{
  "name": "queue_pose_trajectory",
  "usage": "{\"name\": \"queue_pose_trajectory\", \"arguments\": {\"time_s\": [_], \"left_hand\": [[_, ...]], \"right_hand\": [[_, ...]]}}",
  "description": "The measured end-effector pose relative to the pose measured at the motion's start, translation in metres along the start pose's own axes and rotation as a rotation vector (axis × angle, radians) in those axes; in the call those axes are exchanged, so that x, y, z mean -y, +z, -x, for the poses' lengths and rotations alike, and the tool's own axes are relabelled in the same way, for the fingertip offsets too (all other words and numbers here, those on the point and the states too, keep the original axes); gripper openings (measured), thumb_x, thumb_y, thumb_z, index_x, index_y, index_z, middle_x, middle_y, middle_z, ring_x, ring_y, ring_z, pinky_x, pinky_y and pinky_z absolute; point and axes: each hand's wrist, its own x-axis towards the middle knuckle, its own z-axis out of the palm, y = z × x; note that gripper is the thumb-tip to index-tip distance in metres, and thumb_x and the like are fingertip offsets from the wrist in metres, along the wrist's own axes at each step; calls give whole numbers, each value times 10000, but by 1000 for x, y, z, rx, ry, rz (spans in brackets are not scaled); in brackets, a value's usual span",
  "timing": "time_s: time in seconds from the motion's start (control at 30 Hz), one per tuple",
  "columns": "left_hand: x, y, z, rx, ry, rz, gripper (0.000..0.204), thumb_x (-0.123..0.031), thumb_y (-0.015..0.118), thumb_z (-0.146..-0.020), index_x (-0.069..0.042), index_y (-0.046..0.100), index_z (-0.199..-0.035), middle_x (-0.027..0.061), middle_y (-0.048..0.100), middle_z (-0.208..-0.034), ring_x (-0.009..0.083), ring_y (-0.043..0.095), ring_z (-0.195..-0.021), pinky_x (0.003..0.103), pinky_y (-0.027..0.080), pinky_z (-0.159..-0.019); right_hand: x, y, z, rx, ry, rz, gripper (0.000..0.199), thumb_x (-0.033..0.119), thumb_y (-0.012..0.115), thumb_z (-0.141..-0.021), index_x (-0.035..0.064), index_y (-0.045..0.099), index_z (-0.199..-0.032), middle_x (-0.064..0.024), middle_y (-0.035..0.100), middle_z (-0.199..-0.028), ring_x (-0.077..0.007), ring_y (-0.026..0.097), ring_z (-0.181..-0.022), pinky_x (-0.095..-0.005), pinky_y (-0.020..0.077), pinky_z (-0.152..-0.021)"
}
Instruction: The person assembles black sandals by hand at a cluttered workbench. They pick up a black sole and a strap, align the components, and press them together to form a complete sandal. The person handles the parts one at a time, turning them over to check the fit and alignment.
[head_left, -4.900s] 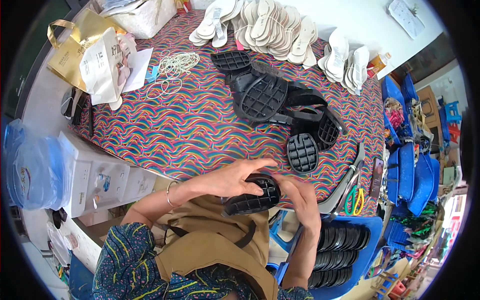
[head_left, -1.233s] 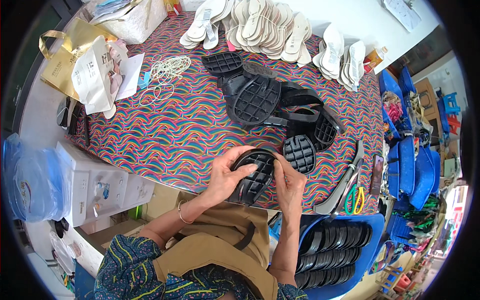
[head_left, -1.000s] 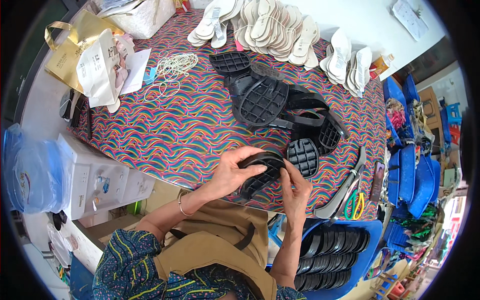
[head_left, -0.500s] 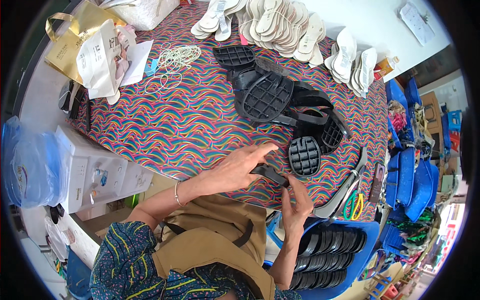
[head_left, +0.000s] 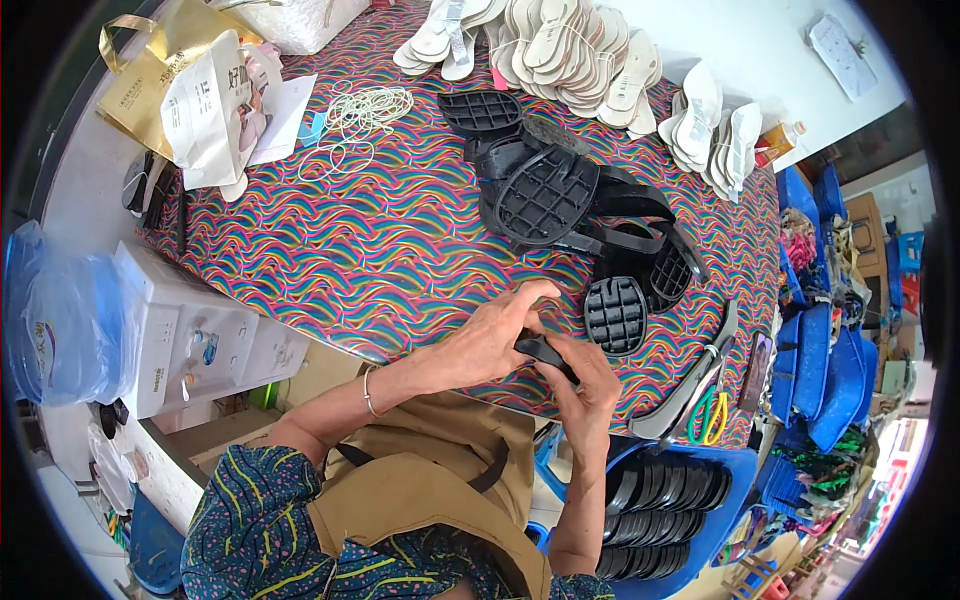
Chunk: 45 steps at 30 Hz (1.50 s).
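At the table's near edge, a small curved black shoe-sole piece (head_left: 546,355) is held between both hands, partly hidden by the fingers. My left hand (head_left: 492,336) is closed on its left end, with the index finger pointing away over the table. Around its right end, my right hand (head_left: 588,385) grips with thumb and fingers. Just beyond sits a black sole piece (head_left: 614,316) with its gridded hollow side up. Farther back lies a loose heap of black soles (head_left: 545,195), some showing gridded hollows.
A cutter-like metal tool (head_left: 685,395), green-and-yellow-handled scissors (head_left: 711,415) and a phone (head_left: 757,370) lie to the right. A blue crate (head_left: 735,470) below holds rows of black pieces. Pale insoles (head_left: 565,50), string (head_left: 362,115) and bags (head_left: 205,120) line the back.
My right hand has moved up and left, closer to my left hand, covering more of the black piece. The piece has turned slightly. The view has shifted a little.
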Motion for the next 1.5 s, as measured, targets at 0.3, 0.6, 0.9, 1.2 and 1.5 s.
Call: {"name": "queue_pose_trajectory", "arguments": {"time_s": [0.3,0.6,0.9,1.2,1.5], "left_hand": [[3,-1,-1,-47,17,-100,737,16,743,-783,-91,331,-1385,142,697,-995,333,669,-1004,436,500,-845],[0,-7,4,-28,-72,104,836,39,752,-739,-84,317,-1442,191,656,-1064,390,640,-999,456,491,-839],[2,-12,16,-261,261,79,417,2,775,-769,-28,646,-1164,130,640,-1133,307,621,-1072,392,518,-866],[9,-13,10,-328,319,-148,284,-74,768,-769,-51,712,-1047,61,681,-1016,266,595,-1028,413,434,-900],[13,-6,12,-419,370,-293,312,-101,744,-795,-16,696,-1092,74,675,-1093,274,587,-1028,430,425,-913]], "right_hand": [[10,0,-13,116,-32,172,507,-2,738,-767,84,650,-1258,-114,643,-1094,-300,618,-955,-385,534,-754],[-2,10,-15,80,50,2,402,-21,727,-766,37,664,-1159,-132,624,-1068,-319,604,-981,-409,505,-817],[0,13,-12,12,139,-54,297,-18,719,-815,-10,675,-1108,-144,624,-1074,-293,613,-988,-365,499,-839],[-5,21,-12,-40,157,-82,248,-28,687,-862,-33,672,-1109,-130,621,-1082,-227,624,-972,-298,500,-824],[-1,23,-16,-102,196,-100,263,-25,695,-841,-25,670,-1103,-146,627,-1055,-282,621,-963,-345,494,-849]]}}
